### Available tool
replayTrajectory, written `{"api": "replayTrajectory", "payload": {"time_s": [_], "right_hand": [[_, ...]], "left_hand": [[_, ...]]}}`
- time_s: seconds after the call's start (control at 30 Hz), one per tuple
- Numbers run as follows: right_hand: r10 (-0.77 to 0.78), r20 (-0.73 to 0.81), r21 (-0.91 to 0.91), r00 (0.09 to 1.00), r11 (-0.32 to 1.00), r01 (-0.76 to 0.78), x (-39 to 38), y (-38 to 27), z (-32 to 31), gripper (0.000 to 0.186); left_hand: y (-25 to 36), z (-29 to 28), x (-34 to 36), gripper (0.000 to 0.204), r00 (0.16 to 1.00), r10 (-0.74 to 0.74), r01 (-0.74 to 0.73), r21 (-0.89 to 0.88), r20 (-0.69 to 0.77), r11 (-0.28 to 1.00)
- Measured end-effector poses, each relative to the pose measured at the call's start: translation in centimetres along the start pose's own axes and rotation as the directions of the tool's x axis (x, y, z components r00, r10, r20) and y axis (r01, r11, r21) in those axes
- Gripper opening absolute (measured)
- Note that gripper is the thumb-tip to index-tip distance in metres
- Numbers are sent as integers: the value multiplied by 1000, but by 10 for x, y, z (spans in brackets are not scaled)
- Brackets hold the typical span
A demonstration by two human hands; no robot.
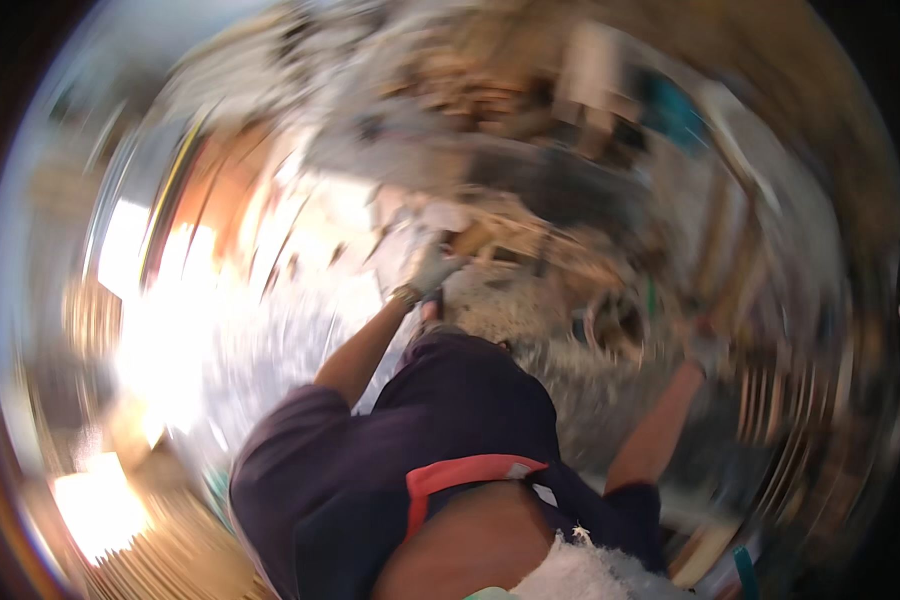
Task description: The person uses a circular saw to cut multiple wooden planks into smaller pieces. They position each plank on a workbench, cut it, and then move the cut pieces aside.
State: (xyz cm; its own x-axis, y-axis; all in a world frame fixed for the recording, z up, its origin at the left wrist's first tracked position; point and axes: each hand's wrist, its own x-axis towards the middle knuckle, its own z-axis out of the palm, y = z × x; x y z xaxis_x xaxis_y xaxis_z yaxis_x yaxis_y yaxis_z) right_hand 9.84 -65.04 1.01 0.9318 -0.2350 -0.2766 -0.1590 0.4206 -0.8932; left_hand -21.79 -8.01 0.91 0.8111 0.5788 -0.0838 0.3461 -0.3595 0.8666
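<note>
Person bends fwd, seen from above, in dark navy top w/ red-orange trim; much of the view is motion-blurred, esp. twd the rim. L hand (433,268), pale as if gloved, w/ a gold-toned band (407,294) at the wrist, reaches out ahead of the body, approx. mid-view. Its fingers are at a brown piece (473,238), which lies/sits just R of the hand, above the centre of the view; they look bent twd it & touching, but can't tell if they pinch it or only rest against it. R hand (708,352) is out to the R side, well apart from L, greyish & badly smeared; can't tell if its fingers are spread or pressed tog., or if it holds anything. Nr it, a bit to its L, is a roundish item (615,325), kind unclear, w/ a thin green strip (652,296) beside it. Ground btwn the hands is strewn w/ tan & grey debris (510,305). L side: strong glare, plus an orange panel (228,180). Far side, upper R: a teal item (676,110), & L of that a pale upright shape (588,75); reddish-brown heap (460,88) up top, nr the middle.
</note>
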Motion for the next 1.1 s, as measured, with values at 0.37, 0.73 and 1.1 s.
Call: {"api": "replayTrajectory", "payload": {"time_s": [0.37,0.73,1.1], "right_hand": [[991,5,-847,131,74,-527,1,326,44,56],[941,31,-954,337,129,-272,-123,318,209,40],[741,60,-996,669,85,-4,-153,254,90,46]], "left_hand": [[-70,-27,-236,61,621,-766,90,-985,169,-145],[-153,-279,-604,110,-138,-940,-654,-684,-313,324],[-228,-42,-202,49,452,-892,194,-979,29,66]]}}
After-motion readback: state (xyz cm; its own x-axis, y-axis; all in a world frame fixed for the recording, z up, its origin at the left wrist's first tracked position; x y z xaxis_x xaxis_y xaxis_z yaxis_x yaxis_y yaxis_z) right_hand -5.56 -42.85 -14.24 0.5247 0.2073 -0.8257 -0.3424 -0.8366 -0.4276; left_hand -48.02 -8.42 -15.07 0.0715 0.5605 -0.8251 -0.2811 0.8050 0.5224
